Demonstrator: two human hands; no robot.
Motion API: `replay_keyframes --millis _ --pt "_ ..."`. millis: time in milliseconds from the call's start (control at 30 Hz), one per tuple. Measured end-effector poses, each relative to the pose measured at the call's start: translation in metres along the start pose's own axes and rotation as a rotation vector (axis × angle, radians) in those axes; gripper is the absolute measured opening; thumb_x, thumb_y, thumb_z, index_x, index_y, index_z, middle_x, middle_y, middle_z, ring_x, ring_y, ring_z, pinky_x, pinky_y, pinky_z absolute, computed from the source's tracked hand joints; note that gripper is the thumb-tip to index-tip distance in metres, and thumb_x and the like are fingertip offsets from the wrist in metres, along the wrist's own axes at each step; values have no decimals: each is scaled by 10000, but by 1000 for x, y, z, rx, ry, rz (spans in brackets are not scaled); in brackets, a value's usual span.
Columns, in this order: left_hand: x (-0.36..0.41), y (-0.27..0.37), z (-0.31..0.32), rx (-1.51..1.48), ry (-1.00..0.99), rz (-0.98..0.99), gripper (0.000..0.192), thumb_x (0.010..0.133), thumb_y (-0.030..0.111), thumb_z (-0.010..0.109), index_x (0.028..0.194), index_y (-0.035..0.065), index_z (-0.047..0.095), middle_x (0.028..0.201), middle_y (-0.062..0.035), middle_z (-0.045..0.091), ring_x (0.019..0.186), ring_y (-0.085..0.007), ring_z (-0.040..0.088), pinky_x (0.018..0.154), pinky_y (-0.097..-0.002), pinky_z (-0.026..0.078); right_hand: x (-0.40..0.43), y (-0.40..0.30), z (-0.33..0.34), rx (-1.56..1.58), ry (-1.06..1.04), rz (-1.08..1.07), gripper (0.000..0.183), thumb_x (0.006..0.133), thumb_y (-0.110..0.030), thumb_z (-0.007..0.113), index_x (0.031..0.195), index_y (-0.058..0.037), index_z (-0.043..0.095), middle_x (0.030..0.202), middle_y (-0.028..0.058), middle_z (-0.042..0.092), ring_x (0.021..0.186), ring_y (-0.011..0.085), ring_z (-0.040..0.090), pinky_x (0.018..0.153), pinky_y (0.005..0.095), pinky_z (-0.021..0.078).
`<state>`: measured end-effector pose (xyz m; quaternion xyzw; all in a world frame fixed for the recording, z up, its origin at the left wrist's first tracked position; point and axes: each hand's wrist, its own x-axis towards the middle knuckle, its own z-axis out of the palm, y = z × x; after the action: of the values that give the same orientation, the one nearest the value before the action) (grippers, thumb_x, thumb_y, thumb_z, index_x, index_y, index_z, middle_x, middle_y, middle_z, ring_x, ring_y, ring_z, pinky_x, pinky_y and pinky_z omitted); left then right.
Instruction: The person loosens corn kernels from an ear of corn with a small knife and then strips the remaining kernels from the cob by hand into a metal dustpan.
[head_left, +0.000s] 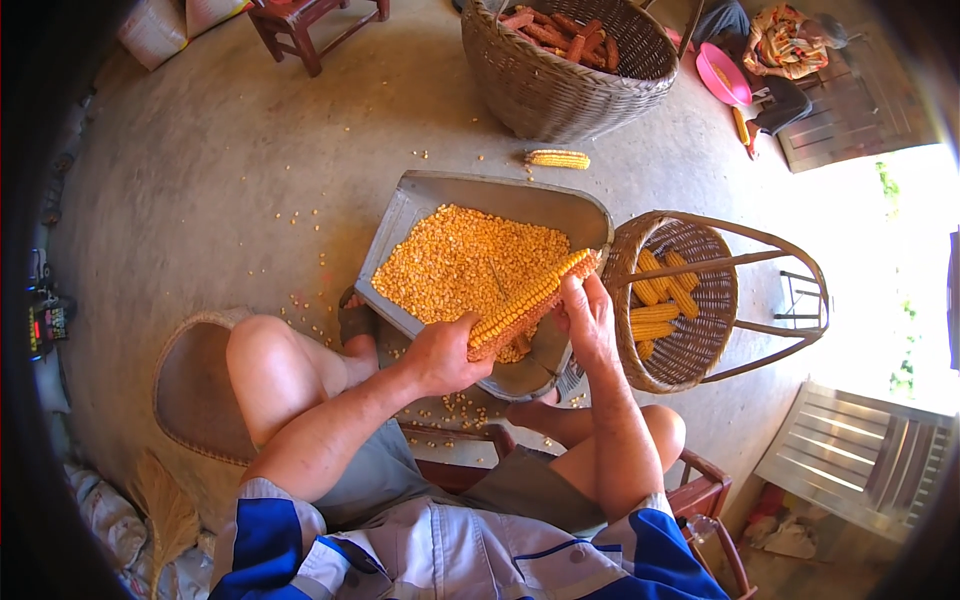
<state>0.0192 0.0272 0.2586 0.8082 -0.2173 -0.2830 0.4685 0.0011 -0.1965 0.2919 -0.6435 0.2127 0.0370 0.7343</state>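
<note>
A dried corn cob (529, 304) slants across the middle of the view, held in both hands. My left hand (444, 352) grips its lower left end. My right hand (589, 315) is at the upper right end, thumb and fingers on the cob. Yellow kernels still cover its upper side, while a strip along its lower side is bare and reddish. Below the cob stands a grey metal scoop-shaped pan (510, 187) with a heap of loose corn kernels (465, 259) in it. The palm sides of both hands are hidden.
A wicker basket (667, 367) of unshelled cobs touches the pan's right side. Beyond is a larger basket (577, 105) of bare cobs, with one corn cob (559, 158) before it. Kernels lie scattered on the floor. A seated person (784, 45) has a pink basin (721, 73) at upper right.
</note>
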Motion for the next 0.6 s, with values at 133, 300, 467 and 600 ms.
replay_keyframes --millis 133,300,467,600 --pt "0 0 2 198 21 -40 358 793 193 721 1082 26 592 862 -206 681 803 -338 699 705 -396 535 2 14 5 -120 30 15 356 988 -333 604 1171 -29 588 863 -25 591 741 50 506 640 224 428" --pt "-2 1 -3 -31 -20 -16 358 795 196 721 1081 23 593 868 -194 687 803 -334 699 717 -395 539 -4 4 3 -55 -5 71 284 998 -309 568 1110 -49 596 779 -38 566 631 45 479 532 211 375" --pt "0 5 -3 -121 16 34 376 791 199 727 1089 14 591 885 -191 690 827 -329 701 736 -394 541 -3 3 4 -39 -60 10 305 1000 -331 550 1110 -49 587 773 -25 560 623 47 463 537 211 366" --pt "0 4 0 27 38 -7 370 781 223 718 1055 14 582 841 -230 674 816 -420 669 712 -454 534 -2 15 16 -142 17 6 326 991 -378 577 1079 -64 577 780 -31 558 621 46 457 546 205 365"
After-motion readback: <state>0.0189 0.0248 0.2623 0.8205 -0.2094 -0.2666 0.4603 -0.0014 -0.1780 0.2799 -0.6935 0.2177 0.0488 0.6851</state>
